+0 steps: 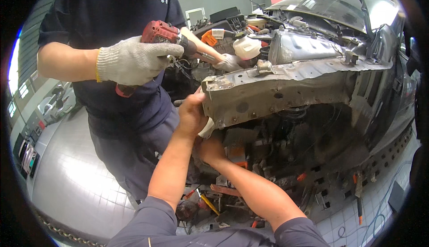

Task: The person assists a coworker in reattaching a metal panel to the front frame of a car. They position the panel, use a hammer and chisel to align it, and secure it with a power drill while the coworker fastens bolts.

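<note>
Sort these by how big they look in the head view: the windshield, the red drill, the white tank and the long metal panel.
Largest to smallest, as they look here:
1. Long metal panel
2. Windshield
3. Red drill, partly covered by a glove
4. White tank

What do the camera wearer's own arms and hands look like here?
Short, dark grey sleeves leave both forearms bare. No glove or wristwatch shows on the left hand. The right hand is partly hidden; no glove shows on the visible part.
</note>
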A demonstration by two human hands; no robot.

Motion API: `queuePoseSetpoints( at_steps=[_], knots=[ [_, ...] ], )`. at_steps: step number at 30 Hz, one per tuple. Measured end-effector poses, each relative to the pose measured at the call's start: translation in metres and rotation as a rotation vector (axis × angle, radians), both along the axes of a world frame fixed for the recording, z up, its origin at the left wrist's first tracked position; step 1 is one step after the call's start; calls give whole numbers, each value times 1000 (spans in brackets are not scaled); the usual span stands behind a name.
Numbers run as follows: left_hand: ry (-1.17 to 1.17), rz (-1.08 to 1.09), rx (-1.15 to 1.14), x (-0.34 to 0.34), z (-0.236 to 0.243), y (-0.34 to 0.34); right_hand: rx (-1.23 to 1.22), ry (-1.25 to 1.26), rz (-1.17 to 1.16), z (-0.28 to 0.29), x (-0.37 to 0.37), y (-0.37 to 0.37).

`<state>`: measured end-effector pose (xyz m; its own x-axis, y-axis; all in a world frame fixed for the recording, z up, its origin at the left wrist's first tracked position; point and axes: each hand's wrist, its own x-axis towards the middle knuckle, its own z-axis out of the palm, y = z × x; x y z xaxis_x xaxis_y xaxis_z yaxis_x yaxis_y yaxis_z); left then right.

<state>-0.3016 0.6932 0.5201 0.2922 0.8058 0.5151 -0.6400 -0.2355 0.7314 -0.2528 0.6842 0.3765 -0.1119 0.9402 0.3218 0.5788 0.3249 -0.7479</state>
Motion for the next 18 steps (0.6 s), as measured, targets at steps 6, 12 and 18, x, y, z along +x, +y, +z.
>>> queuePoseSetpoints(
  at_steps=[6, 12, 18],
  knots=[
    [41, 27, -235, 7, 22, 12, -124, -36, -4, 23, 8, -17],
    [2, 115, -287, 14, 28, 11, 59, -185, 32, -48, -12, 32],
    [-61, 236, -239, 22, 23, 4, -14, -245, -15, -54, -14, 32]
  ],
)
